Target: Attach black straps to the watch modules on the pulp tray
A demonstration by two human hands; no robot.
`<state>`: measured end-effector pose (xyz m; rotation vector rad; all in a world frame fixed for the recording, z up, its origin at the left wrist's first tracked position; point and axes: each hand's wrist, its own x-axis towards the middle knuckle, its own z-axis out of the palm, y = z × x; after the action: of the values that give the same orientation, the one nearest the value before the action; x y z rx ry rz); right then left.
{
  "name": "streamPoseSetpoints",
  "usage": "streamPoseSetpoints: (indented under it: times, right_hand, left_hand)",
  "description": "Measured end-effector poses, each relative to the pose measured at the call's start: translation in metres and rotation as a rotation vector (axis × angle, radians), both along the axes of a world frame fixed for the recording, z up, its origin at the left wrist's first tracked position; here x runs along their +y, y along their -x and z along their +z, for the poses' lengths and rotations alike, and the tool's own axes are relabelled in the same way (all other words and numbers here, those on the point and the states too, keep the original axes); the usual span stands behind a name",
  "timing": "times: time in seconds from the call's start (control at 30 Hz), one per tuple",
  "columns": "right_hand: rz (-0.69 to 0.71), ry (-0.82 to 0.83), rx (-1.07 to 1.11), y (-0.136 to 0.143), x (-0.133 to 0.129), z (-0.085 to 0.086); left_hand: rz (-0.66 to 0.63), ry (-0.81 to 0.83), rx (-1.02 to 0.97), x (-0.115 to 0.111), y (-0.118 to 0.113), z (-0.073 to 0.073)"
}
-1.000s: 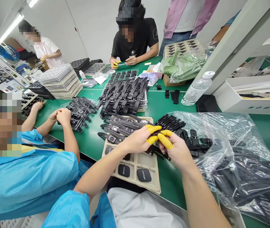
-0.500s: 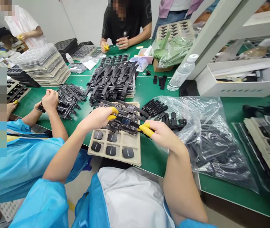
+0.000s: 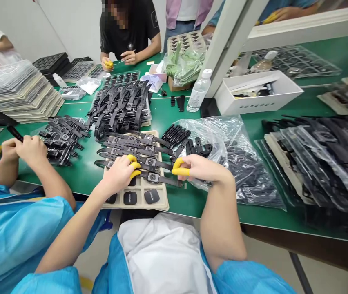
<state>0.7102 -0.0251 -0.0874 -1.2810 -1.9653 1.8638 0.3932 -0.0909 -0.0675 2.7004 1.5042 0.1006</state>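
Observation:
My left hand, with yellow finger covers, pinches the strap of a black smartwatch. That watch lies back side up, its round sensor showing, along the near edge of a row of similar watches. My right hand, also in yellow covers, is closed with its fingertips by the strap ends on the right; whether it grips one is unclear. Beneath the watches is a beige compartment tray, holding black square pieces in its near compartments.
Beyond the tray stands a large pile of watches. To the right lie black straps and a clear plastic bag, with a bottle and a white box behind. A co-worker's hands are at the left.
The watch held face up between both hands now lies back up at the near end of the row. My hands have come lower and nearer, and the camera view has swung right.

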Motion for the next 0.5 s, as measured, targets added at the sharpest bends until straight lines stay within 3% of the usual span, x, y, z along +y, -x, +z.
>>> streamPoseSetpoints:
  times: [0.1,0.17,0.27,0.37,0.5]
  right_hand:
    - [-0.406,-0.201,0.008,-0.007,0.014,-0.018]
    - [-0.579,-0.425,-0.054,-0.011,0.024,-0.034]
    - [-0.503,-0.658,-0.143,-0.014,0.034,-0.052]
    - [-0.335,-0.742,-0.203,-0.012,0.036,-0.066]
    - [-0.213,-0.836,-0.359,-0.004,0.036,-0.087]
  left_hand:
    - [0.088,-0.121,-0.010,-0.010,0.005,0.000]
    - [0.112,-0.111,0.025,-0.021,0.006,0.005]
    - [0.125,-0.023,0.134,-0.037,0.003,0.012]
    - [0.163,0.062,0.251,-0.050,-0.009,0.016]
    - [0.176,0.138,0.305,-0.053,-0.022,0.016]
